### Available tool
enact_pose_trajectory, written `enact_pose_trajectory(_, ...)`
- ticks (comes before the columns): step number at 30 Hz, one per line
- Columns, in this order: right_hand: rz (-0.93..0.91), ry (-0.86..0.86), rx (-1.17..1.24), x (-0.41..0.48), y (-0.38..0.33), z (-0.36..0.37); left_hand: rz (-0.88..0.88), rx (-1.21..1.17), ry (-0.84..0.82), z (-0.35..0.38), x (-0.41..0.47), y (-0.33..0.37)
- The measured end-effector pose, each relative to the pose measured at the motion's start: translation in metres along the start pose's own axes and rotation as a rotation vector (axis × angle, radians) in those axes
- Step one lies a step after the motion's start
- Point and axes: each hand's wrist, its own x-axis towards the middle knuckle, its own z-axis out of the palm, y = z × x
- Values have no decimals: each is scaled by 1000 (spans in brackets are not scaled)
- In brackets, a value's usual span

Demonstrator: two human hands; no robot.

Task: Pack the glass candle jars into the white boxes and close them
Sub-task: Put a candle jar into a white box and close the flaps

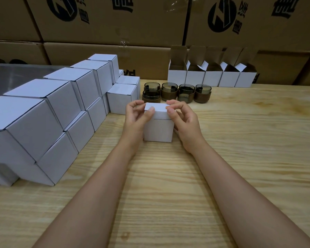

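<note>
Left hand: thumb and curled fingers pinch the left corner of the lid flap. Right hand: same pinch on the right corner, other fingers curled beside the box wall. The flap is thin matte white card, tilted slightly up at the back, with a dark seam under its front edge; can't tell if it's fully tucked. It tops the white box, which is cube-shaped with crisp edges and plain faces and stands upright mid-table between both hands. Contents hidden. Just behind the box are five glass jars: short, round, smoky translucent glass with a brown matte band around the lower half. Four stand in a row, and the fifth sits in front of the leftmost one. Further back on the right, a row of five open white boxes stands side by side against the cartons, flaps up, brown kraft inside. On the left, closed white boxes are stacked two high in a stepped line running from near to far. The table is pale wood with strong wavy grain. The back wall is brown corrugated cartons with black print and clear tape on the seams.
</note>
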Motion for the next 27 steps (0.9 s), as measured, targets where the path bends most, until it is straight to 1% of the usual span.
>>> enact_pose_trajectory(2, -5, 8, -3, 0, 1, 0, 69, 69, -96, -5, -1, 3)
enact_pose_trajectory(4, -7, 17, -6, 1, 0, -1, 120, 120, -134, -6, 0, 4)
enact_pose_trajectory(6, 3, 19, -7, 1, 0, 0, 124, 124, -130, -6, 0, 5)
enact_pose_trajectory(11, 19, 5, 9, 1, -1, -1, 66, 90, -100, -6, 1, 7)
enact_pose_trajectory(16, 19, -53, 15, 0, 0, -3, 63, 132, -108, -6, -1, 9)
enact_pose_trajectory(21, 15, -71, -40, 0, 0, -3, 41, 136, -48, 2, -1, 9)
enact_pose_trajectory(24, 82, -57, 6, 0, 0, -1, 19, 130, -12, 6, -3, 9)
enact_pose_trajectory(27, 144, -88, 94, -1, -1, -4, -13, 126, 12, 8, -7, 10)
